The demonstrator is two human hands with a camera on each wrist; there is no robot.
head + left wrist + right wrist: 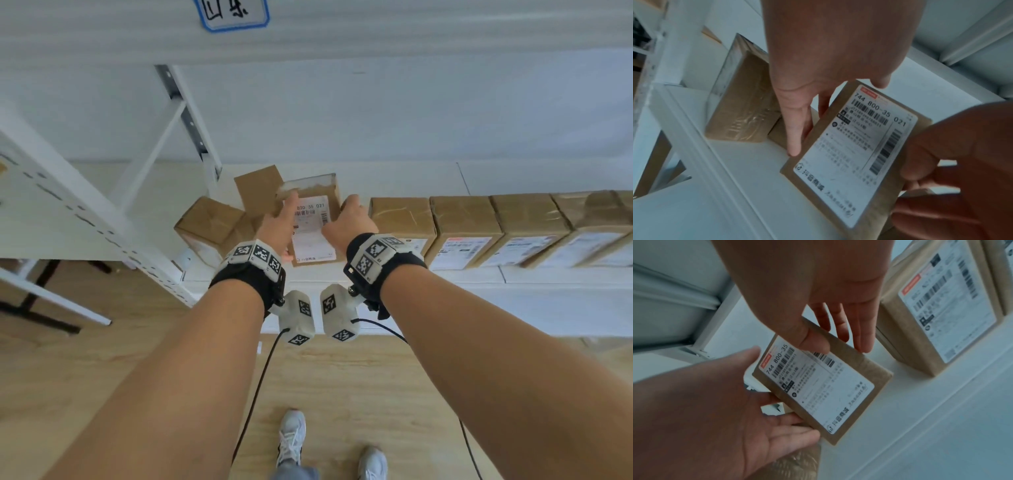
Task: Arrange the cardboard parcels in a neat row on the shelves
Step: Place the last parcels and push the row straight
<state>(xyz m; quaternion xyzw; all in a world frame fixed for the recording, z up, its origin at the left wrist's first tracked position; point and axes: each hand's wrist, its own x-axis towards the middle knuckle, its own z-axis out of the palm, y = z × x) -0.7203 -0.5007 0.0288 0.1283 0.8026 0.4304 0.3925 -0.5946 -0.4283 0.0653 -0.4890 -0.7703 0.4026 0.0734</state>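
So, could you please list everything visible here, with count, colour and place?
held parcel: one, brown with white label, between both hands over the shelf
row parcels: at least four, brown, side by side on the right
loose parcels: at least two, brown, unaligned on the left
shelf: one, white, under the parcels
sign: one, white with blue border, top
floor: wooden, below
shoes: two, light grey, on the floor
wrist cameras: two, white
left hand: grips the held parcel's left edge
right hand: grips its right edge
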